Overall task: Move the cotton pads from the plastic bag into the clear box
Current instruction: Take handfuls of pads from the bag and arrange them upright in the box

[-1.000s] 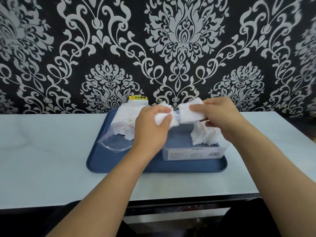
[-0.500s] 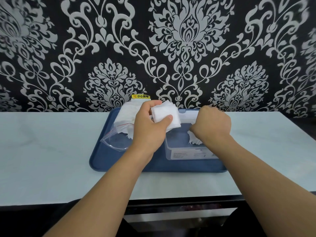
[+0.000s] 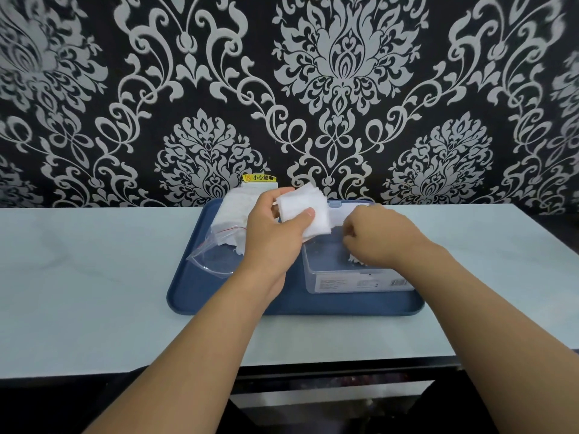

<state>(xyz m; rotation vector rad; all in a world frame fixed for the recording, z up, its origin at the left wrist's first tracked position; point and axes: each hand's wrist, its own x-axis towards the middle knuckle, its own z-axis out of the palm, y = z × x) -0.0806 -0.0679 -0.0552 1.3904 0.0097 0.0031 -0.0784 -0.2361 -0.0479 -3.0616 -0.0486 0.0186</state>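
My left hand (image 3: 270, 242) grips a stack of white cotton pads (image 3: 302, 214) above the blue tray (image 3: 282, 306), between the bag and the box. The clear plastic bag (image 3: 213, 256) lies open on the tray's left side, with more pads (image 3: 238, 211) inside it. My right hand (image 3: 380, 241) is down inside the clear box (image 3: 329, 275) on the tray's right side. Its fingers are curled over a bunch of pads (image 3: 357, 260) that peeks out from under it.
The box's hinged lid (image 3: 346, 209) stands open behind the box. The tray sits on a pale table (image 3: 94, 277) against a patterned wall. A white item with a yellow label (image 3: 260, 178) stands behind the bag.
My right hand has carried its stack of pads down from above the tray into the clear box. My left hand stays raised with its own stack.
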